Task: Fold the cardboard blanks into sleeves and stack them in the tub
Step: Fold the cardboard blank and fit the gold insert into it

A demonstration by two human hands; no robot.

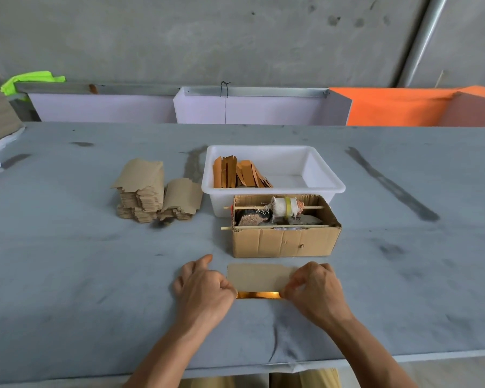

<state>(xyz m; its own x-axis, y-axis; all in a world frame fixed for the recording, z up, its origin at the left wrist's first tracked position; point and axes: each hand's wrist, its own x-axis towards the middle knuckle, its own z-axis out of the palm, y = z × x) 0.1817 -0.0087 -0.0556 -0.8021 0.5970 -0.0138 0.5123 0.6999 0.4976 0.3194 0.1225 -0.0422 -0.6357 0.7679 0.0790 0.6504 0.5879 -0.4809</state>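
L hand (203, 287) fingers curled, pinching left end of cardboard blank (256, 277); blank flat on counter (95, 275), near edge lifted. R hand (315, 288) fingers curled, pinching right end. Tub (325, 175) behind, sleeves (238, 175) inside.

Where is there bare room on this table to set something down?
Right of the white tub and cardboard box, and left of the blank stacks, the table lies bare. Crowded: centre, around both hands.

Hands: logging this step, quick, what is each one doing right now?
Left hand: closed, pinching the left end of the cardboard blank.
Right hand: closed, pinching the blank's right end.
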